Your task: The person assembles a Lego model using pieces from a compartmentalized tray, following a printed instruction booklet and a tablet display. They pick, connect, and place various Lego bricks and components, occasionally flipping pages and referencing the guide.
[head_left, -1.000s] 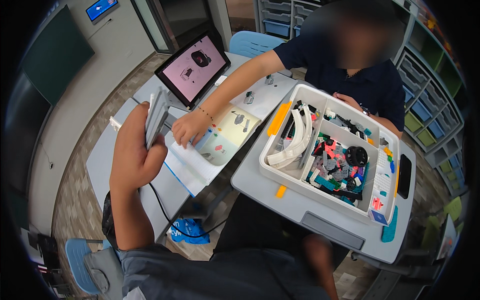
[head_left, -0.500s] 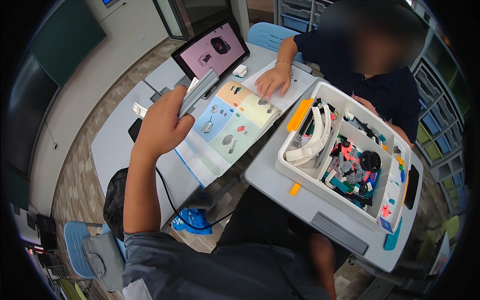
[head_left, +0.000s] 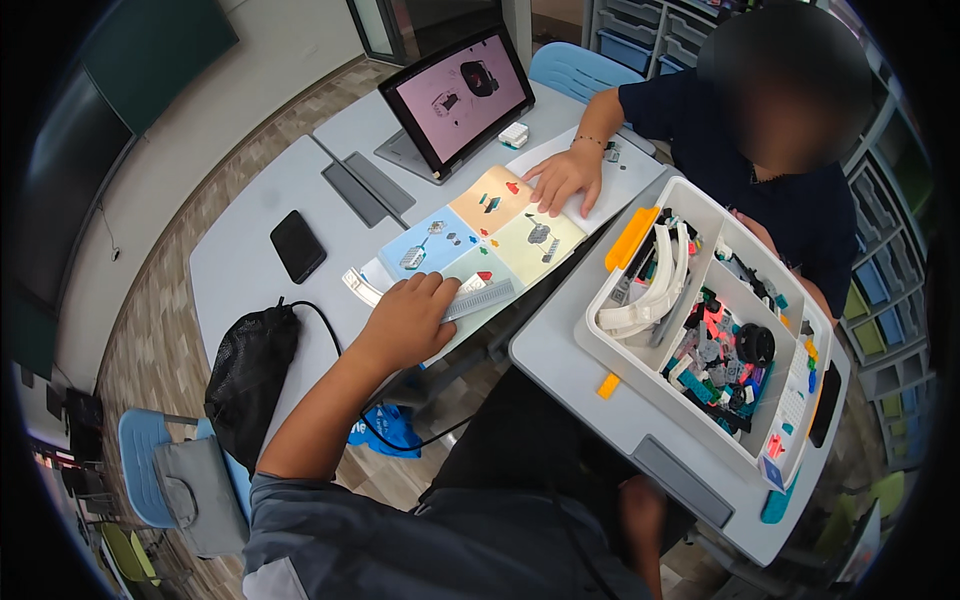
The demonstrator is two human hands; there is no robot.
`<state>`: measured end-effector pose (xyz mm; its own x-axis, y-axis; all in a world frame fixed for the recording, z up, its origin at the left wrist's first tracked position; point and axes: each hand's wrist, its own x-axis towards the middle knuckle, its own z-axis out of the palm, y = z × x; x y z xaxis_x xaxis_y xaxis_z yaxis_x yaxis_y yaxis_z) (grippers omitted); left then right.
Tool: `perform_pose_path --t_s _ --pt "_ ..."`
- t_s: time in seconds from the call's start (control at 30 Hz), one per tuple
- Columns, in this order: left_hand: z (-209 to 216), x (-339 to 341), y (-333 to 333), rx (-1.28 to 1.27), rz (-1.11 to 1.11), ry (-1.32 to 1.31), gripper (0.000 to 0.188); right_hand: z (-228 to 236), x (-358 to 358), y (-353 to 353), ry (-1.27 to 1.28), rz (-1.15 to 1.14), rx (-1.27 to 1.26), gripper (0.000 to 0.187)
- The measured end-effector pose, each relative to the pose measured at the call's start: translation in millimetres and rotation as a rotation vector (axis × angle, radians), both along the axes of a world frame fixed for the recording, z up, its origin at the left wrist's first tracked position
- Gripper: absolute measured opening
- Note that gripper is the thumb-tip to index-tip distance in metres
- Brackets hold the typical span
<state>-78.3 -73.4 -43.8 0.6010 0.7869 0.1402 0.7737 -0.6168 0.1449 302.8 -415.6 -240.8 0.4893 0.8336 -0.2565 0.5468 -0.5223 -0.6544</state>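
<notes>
My left hand (head_left: 408,318) is closed around a building-block assembly, low over the lower page of an open instruction booklet (head_left: 490,245). A long grey ridged piece (head_left: 480,299) sticks out to the right of the fingers. On the other side, a curved white piece (head_left: 360,287) juts out past the knuckles; how the parts join is hidden under the palm. My right hand (head_left: 642,515) hangs low beside my lap below the table edge, dim and blurred, so its fingers cannot be made out.
A white divided bin (head_left: 590,325) of loose bricks stands on the right table. Another person's hand (head_left: 568,182) lies at the booklet's far edge. Beyond are a laptop (head_left: 465,95) and a small white block (head_left: 514,135). A phone (head_left: 298,246) and black mesh bag (head_left: 250,375) lie left.
My left hand has come down with the grey and white assembly from above the booklet to its lower page. The view has shifted, showing the phone fully.
</notes>
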Motion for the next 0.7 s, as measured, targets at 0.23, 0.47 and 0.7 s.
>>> perform_pose_path --t_s 0.23,0.47,0.7 --pt "-7 -18 1 -0.068 -0.029 -0.042 0.059 -25 5 -9 0.187 -0.067 0.075 0.018" --pt "-14 -36 5 -0.014 -0.114 -0.130 0.061 -6 7 0 0.024 0.107 0.125 0.022" --pt "0 -45 6 -0.094 -0.091 -0.170 0.061 -28 15 -7 -0.099 0.118 0.192 0.038"
